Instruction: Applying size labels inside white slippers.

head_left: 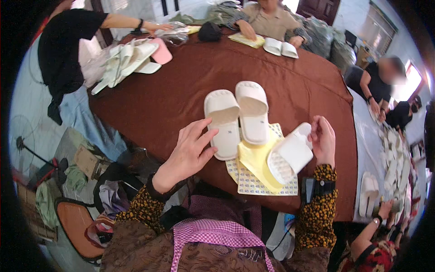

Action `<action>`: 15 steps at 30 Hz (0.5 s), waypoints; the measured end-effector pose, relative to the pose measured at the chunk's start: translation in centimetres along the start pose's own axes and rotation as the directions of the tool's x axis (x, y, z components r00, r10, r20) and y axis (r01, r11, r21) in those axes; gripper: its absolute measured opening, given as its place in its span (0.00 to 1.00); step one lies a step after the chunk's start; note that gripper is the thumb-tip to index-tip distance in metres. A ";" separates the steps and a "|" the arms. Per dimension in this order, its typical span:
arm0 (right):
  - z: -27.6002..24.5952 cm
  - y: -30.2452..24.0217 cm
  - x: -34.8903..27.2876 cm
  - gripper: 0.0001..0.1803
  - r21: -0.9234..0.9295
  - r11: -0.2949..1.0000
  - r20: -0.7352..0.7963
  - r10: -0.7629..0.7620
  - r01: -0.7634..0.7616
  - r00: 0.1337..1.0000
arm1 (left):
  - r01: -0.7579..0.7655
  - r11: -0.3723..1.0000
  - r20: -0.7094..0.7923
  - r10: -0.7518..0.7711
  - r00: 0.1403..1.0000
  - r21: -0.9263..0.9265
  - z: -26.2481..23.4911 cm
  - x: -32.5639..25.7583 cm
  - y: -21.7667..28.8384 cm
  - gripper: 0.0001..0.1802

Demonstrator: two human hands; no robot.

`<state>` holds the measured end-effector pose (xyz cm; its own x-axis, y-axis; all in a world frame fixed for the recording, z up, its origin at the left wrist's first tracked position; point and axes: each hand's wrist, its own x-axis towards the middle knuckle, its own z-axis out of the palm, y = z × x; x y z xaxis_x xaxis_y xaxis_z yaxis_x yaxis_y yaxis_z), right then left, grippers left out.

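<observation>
Two white open-toe slippers (222,129) stand side by side in front of me, soles down and toes pointing away. Beside the left one is my left hand (186,147), its fingers spread and the tips at the slipper's left edge. A third white slipper (295,149) lies turned, with its bumpy toe end towards me, over a plain yellow sheet (256,161) and a printed paper sheet (267,186). My right hand (323,138) is beside this slipper's heel end, fingers loosely bent and apart from a firm grip; whether the thumb touches the slipper is hard to see.
A brown cloth covers the table (181,95). White slippers and a pink one (161,52) are piled at the far left by a standing person. Across the table, another person has a slipper pair (281,47) and yellow sheets. More slippers (394,158) cover a table at right.
</observation>
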<state>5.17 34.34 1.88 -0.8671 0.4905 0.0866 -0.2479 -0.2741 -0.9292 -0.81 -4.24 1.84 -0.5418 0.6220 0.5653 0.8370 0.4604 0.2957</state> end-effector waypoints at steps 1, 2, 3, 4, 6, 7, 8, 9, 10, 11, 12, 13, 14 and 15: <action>0.3 0.1 0.0 0.12 0.004 1.000 -0.006 0.011 -0.011 1.000 | 0.014 1.000 -0.014 -0.014 1.000 0.022 -0.6 -0.3 -0.7 0.25; 0.6 0.2 -0.1 0.12 -0.001 1.000 0.013 0.009 -0.009 1.000 | 0.079 0.997 -0.014 -0.079 0.997 0.018 -1.1 -0.6 -1.5 0.24; 1.0 0.4 -0.1 0.12 -0.003 1.000 0.031 0.008 -0.008 0.999 | 0.144 0.990 -0.012 -0.144 0.990 0.013 -1.5 -1.2 -2.4 0.23; 0.9 0.4 0.1 0.12 0.015 1.000 0.055 0.011 -0.011 0.998 | 0.180 0.984 -0.045 -0.181 0.983 -0.014 -1.6 -1.6 -3.2 0.22; 0.9 0.4 0.1 0.12 0.004 1.000 0.056 0.006 -0.006 0.998 | 0.222 0.972 -0.075 -0.228 0.971 -0.080 -1.5 -2.4 -5.5 0.22; 1.0 0.3 0.1 0.12 -0.008 1.000 0.043 0.008 -0.008 0.999 | 0.258 0.954 -0.089 -0.273 0.958 -0.152 -1.6 -2.7 -6.8 0.22; 1.0 0.5 0.2 0.12 0.003 1.000 0.045 0.011 -0.011 0.999 | 0.267 0.950 -0.109 -0.286 0.952 -0.161 -1.9 -2.6 -8.2 0.21; 1.0 0.6 0.2 0.12 0.004 1.000 0.056 0.010 -0.010 0.998 | 0.386 0.856 -0.073 -0.434 0.898 -0.345 -2.4 -2.4 -9.6 0.20; 1.0 0.7 0.2 0.12 0.004 1.000 0.048 0.019 -0.019 0.999 | 0.443 0.807 -0.079 -0.509 0.857 -0.391 -3.0 -1.9 -11.2 0.21; 0.9 0.5 0.2 0.12 0.001 1.000 0.036 0.023 -0.023 0.999 | 0.490 0.753 -0.082 -0.577 0.813 -0.440 -3.9 -1.2 -12.9 0.22; 0.6 0.4 0.2 0.13 -0.011 1.000 0.037 0.014 -0.014 0.999 | 0.527 0.680 -0.080 -0.647 0.758 -0.510 -4.8 -0.3 -14.8 0.22; 0.5 0.5 0.3 0.13 -0.008 1.000 0.043 0.011 -0.011 0.999 | 0.555 0.601 -0.071 -0.712 0.698 -0.575 -5.8 0.6 -17.0 0.22; 0.4 0.5 0.3 0.13 -0.006 1.000 0.036 0.012 -0.012 0.999 | 0.508 0.498 -0.072 -0.761 0.645 -0.703 -6.6 1.3 -19.6 0.21; 0.3 0.5 0.3 0.13 -0.003 1.000 0.027 0.013 -0.013 1.000 | 0.441 0.385 -0.061 -0.804 0.591 -0.811 -7.3 1.9 -22.4 0.20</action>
<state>4.62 34.11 1.53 -0.8816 0.4643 0.0846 -0.2357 -0.2778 -0.9313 -20.04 -17.99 1.92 -0.9889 -0.0411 0.1429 0.1453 -0.0624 0.9874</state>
